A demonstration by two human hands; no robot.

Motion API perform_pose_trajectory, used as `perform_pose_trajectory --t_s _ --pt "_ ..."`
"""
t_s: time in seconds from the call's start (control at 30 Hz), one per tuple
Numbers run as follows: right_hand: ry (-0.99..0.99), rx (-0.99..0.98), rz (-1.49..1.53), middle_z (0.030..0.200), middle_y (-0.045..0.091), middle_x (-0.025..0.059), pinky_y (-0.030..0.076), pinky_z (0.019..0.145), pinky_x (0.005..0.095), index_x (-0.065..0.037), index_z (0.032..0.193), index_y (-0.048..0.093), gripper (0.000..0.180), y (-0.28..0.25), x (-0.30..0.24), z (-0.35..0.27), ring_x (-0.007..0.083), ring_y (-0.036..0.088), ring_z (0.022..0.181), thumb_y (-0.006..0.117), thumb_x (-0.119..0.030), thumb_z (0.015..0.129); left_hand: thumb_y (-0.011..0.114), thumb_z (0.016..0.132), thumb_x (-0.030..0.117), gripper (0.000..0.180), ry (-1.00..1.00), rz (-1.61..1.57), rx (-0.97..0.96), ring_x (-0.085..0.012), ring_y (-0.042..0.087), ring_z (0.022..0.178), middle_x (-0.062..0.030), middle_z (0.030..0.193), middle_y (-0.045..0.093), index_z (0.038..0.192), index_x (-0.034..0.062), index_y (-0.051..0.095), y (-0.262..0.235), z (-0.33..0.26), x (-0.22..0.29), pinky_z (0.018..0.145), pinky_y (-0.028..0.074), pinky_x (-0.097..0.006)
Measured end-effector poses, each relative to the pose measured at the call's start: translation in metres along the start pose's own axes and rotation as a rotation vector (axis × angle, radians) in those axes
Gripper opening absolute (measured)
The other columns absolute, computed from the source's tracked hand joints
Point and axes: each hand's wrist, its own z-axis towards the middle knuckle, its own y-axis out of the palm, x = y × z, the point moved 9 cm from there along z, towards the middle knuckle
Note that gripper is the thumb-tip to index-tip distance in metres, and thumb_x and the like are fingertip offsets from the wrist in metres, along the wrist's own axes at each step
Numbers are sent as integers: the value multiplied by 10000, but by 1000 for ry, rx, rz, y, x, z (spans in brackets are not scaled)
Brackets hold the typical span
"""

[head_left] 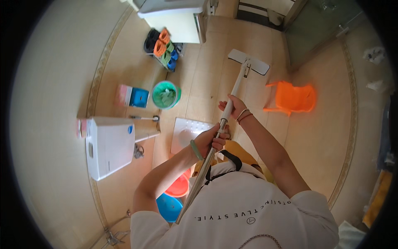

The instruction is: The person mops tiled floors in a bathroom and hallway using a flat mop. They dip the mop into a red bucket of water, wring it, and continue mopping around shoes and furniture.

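Note:
A flat mop [259, 65] with a white rectangular head rests on the tiled floor ahead of me. Its long pole slants from the head back toward my left side, white at the far part and metallic nearer me. My left hand [210, 140], with a green bangle at the wrist, is closed around the metal part of the pole. Farther up, my right hand [235, 108], wearing thin bracelets, grips the white part. Beneath my left forearm and hand lies a white squat toilet [182, 132], partly covered by my arm.
An orange plastic stool [295, 96] stands to the right. On the left are a green waste bin [165, 94], a blue box [139, 97], a white cistern [110, 147] and a shoe rack [162, 49]. Red [179, 186] and blue basins [169, 207] sit by my left elbow. A glass door [317, 33] is far right.

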Motion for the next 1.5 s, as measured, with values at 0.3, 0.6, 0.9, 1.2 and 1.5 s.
perform_pose_trajectory --t_s 0.3,0.6,0.9,1.2,1.5 --pt "83 -192 321 949 521 204 451 877 454 64 959 411 296 74 -151 53 314 545 899 377 -227 917 342 923 418 381 -20 -95 -88 -28 315 499 15 718 413 1141 120 439 110 79 104 400 300 -134" --pt "50 -209 303 990 490 193 463 855 436 65 1018 384 338 126 -338 183 309 527 905 361 -261 932 338 842 595 695 143 152 -99 -188 524 894 -115 1103 504 1197 0 387 222 210 278 767 491 -297" --pt "11 -206 366 975 489 200 467 847 461 59 1045 359 374 173 -513 272 323 530 902 354 -298 935 353 848 577 672 -11 300 -26 -155 522 831 -86 1071 513 1145 -19 439 342 317 415 705 491 -277" --pt "32 -193 374 945 504 194 471 796 434 72 993 392 407 197 -669 361 305 531 837 337 -327 935 395 935 292 263 -10 172 119 -27 386 551 8 811 476 998 43 452 432 443 521 414 338 -138" --pt "140 -149 281 820 519 146 484 723 408 36 897 427 402 252 -846 464 264 534 750 301 -344 932 361 932 366 406 52 78 113 -63 420 618 -21 869 496 1116 10 431 553 574 649 471 371 -172"
